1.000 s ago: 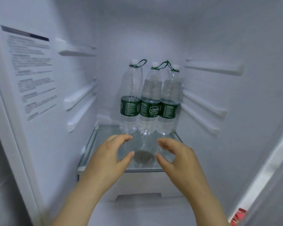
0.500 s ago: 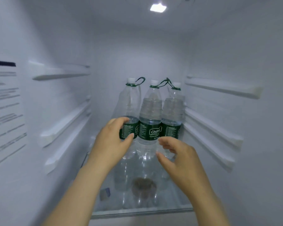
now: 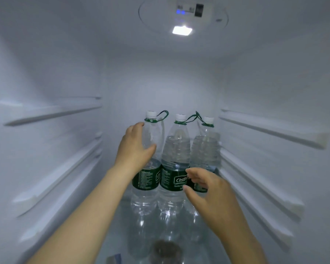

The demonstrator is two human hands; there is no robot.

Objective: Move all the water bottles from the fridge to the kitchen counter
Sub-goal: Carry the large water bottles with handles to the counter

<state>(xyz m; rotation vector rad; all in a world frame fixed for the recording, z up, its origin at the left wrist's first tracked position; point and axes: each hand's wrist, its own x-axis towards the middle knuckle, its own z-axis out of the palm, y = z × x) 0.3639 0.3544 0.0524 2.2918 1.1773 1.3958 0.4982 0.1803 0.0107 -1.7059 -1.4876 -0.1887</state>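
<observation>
Three clear water bottles with white caps and dark green labels stand side by side on the fridge's glass shelf. My left hand curls round the upper body of the left bottle, thumb across its front. The middle bottle stands free. My right hand hovers at label height in front of the right bottle, with its fingers loosely curved, a gap between thumb and fingers, and nothing held. Green cord loops hang from the bottle necks.
White shelf rails line the left wall and the right wall. The fridge lamp shines in the ceiling. A dark round mark and a small card lie at the shelf's front.
Both hands moved deeper into the fridge. My left hand rose from label height to the left bottle's upper body and closed round it; my right hand reached the right bottle's label.
</observation>
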